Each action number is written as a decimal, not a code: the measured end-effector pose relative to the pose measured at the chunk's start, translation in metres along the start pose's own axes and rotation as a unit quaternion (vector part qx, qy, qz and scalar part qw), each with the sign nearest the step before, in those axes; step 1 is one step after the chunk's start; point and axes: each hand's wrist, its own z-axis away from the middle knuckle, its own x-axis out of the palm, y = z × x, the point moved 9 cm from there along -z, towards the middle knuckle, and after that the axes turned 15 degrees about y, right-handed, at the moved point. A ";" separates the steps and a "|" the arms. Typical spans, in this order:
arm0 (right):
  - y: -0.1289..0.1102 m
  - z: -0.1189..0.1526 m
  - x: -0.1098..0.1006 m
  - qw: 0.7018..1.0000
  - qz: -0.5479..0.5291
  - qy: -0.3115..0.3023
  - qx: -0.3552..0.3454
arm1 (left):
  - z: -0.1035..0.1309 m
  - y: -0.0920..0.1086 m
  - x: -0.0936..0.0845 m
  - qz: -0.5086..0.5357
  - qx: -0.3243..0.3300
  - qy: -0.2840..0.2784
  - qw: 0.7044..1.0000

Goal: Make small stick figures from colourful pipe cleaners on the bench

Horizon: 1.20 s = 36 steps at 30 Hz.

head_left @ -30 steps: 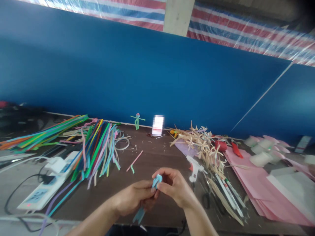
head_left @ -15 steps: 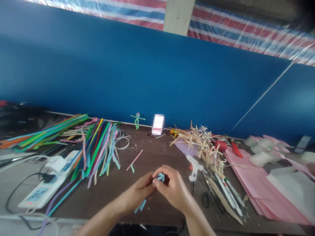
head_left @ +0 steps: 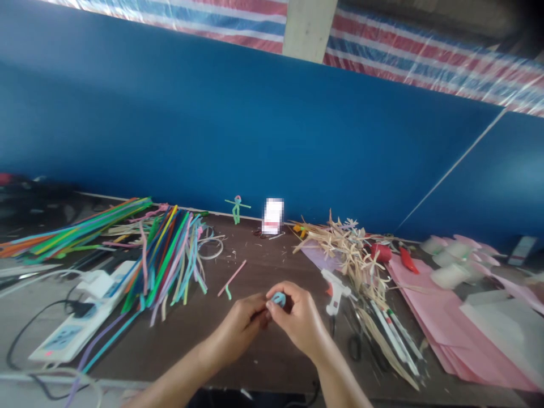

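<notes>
Above the near part of the dark table, my two hands meet around a light blue coil of pipe cleaner [head_left: 278, 298]. My right hand [head_left: 297, 311] pinches the coil between thumb and fingers, and the blue loops show between them. My left hand [head_left: 246, 317] is closed against the coil's left side, its fingertips partly hidden. A pink pipe cleaner piece [head_left: 232, 278] and a short green piece [head_left: 228, 292] lie on the table just beyond my left hand. Farther back, a small green pipe cleaner figure [head_left: 237, 209] with a blue head stands by the wall.
Bundles of coloured pipe cleaners [head_left: 170, 255] and a white power strip [head_left: 63, 340] lie left. To the right are a white glue gun [head_left: 337, 292], scissors [head_left: 355, 344], pale dried flowers [head_left: 340, 243], pens [head_left: 393, 334] and pink sheets [head_left: 429, 317]. A blurred upright screen [head_left: 272, 215] stands behind.
The blue tail that hung below my left hand is out of sight now. My hands have shifted only slightly, still together on the blue coil.
</notes>
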 end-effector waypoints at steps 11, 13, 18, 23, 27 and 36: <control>0.015 0.010 0.002 0.990 -0.119 0.025 0.070 | 0.001 -0.005 -0.007 0.027 -0.030 0.050 0.998; 0.023 0.012 0.003 0.981 -0.163 0.031 0.099 | 0.001 -0.011 -0.008 0.034 -0.056 0.052 0.996; 0.025 0.013 0.002 0.983 -0.150 0.026 0.106 | 0.002 -0.008 -0.006 0.036 -0.045 0.030 0.998; 0.015 0.015 -0.002 0.991 -0.095 0.051 0.076 | 0.003 0.004 -0.007 -0.010 0.029 0.049 0.998; 0.015 0.017 -0.002 0.991 -0.067 0.077 0.083 | 0.006 0.013 -0.008 -0.040 0.079 0.058 0.994; 0.021 0.022 0.004 0.985 -0.076 0.092 0.125 | 0.012 0.018 -0.005 -0.107 0.134 0.049 0.984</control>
